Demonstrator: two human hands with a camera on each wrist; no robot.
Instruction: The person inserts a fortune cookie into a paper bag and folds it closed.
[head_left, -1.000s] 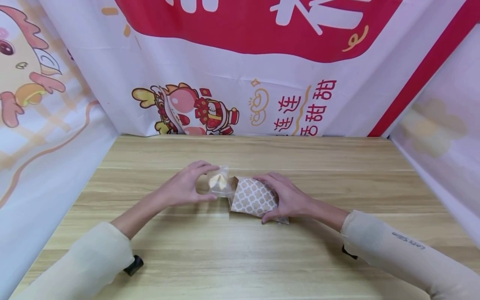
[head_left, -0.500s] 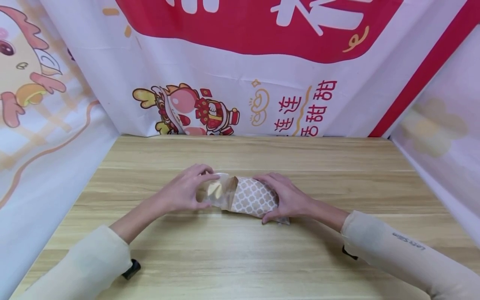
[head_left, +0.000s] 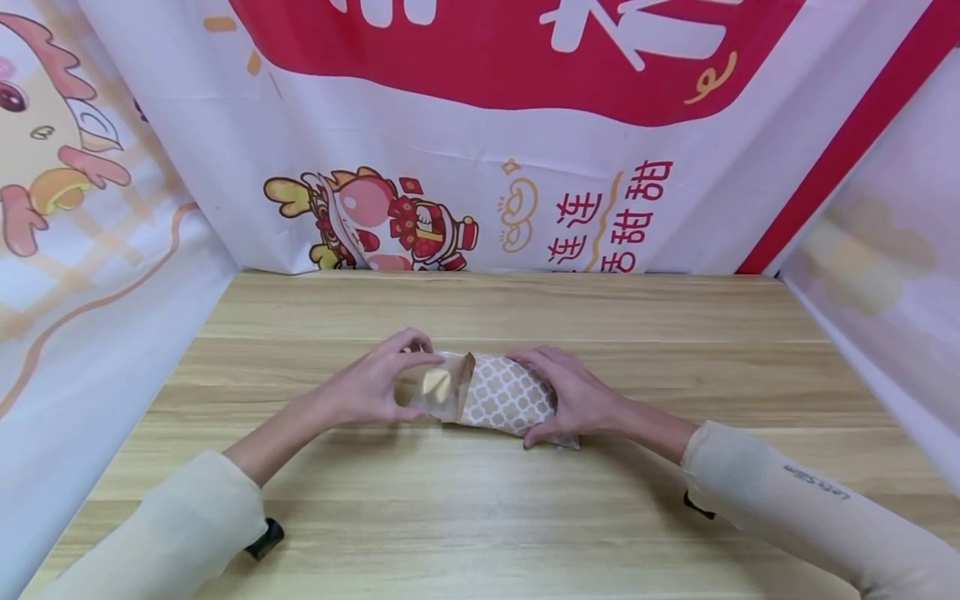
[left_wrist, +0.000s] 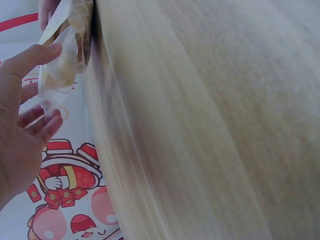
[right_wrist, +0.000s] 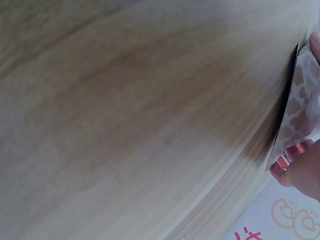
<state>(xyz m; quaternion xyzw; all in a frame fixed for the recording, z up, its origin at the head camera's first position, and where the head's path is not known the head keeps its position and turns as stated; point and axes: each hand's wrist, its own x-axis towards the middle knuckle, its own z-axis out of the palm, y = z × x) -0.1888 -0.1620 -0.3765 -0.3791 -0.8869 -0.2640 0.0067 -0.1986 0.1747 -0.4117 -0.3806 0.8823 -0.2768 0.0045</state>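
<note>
A brown paper bag (head_left: 508, 396) with a white lattice pattern lies on the table, its mouth facing left. My right hand (head_left: 577, 398) grips the bag's closed end from above, thumb on the near side and fingers on the far side. At the mouth sits a clear plastic packet holding a pale yellow folded cookie (head_left: 437, 385), like a fortune cookie. My left hand (head_left: 371, 385) holds the packet's two sides between thumb and fingers. In the left wrist view, the thumb lies against the clear packet (left_wrist: 59, 75) at the bag's opening. In the right wrist view, the bag (right_wrist: 296, 112) shows at the right edge.
The wooden table (head_left: 480, 517) runs to a printed white and red curtain (head_left: 480, 150) at the back. More printed cloth hangs on the left side (head_left: 97, 275) and right side (head_left: 885, 292). Dark straps show under both sleeves.
The packet was a little left of the bag's mouth, more upright; it now lies lower, against the opening. My left hand went down with it, then slightly right. The right hand has stayed still.
</note>
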